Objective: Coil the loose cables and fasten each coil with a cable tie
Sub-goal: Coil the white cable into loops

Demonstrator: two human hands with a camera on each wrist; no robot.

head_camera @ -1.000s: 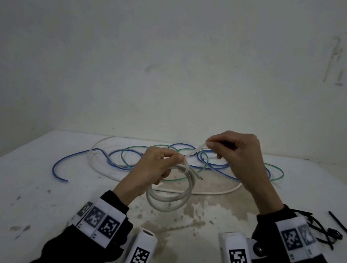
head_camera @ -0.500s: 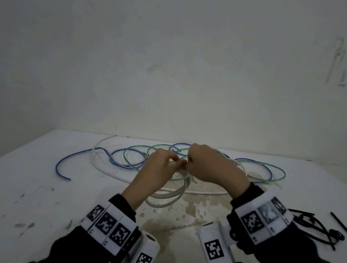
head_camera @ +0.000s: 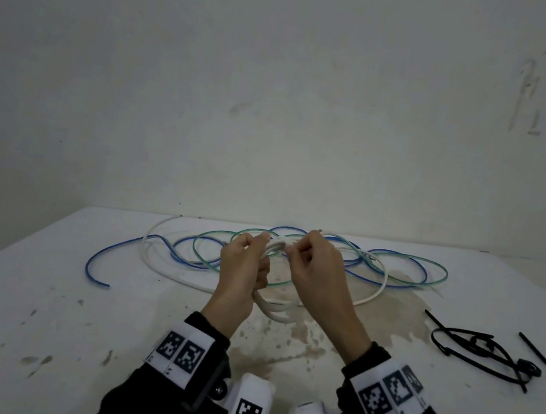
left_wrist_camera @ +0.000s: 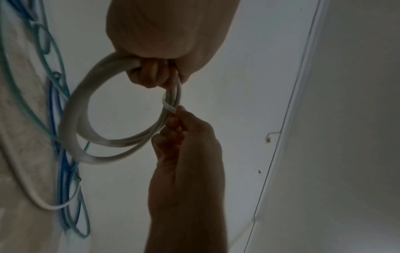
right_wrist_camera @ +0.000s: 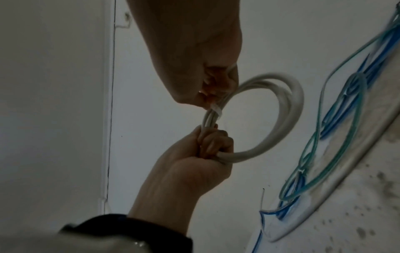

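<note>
A white cable coil [head_camera: 275,309] hangs above the table, held upright by my left hand [head_camera: 245,267], whose fingers curl round its bundled strands [left_wrist_camera: 121,61]. A thin white cable tie [left_wrist_camera: 169,106] wraps the bundle just beside that grip. My right hand [head_camera: 312,266] pinches the tie [right_wrist_camera: 217,109] at the top of the coil [right_wrist_camera: 288,109], fingertips close against the left hand's. Loose blue [head_camera: 103,255], green [head_camera: 409,264] and white [head_camera: 376,287] cables lie tangled on the table behind the hands.
Several black cable ties [head_camera: 484,351] lie in a heap at the right of the white table [head_camera: 30,329], one more [head_camera: 544,359] slanting beside them. A bare wall stands close behind the table. Brown stains mark the tabletop under the hands.
My right hand came down and left from its raised pull and now meets the left hand at the coil's top. The coil has risen slightly with the left hand.
</note>
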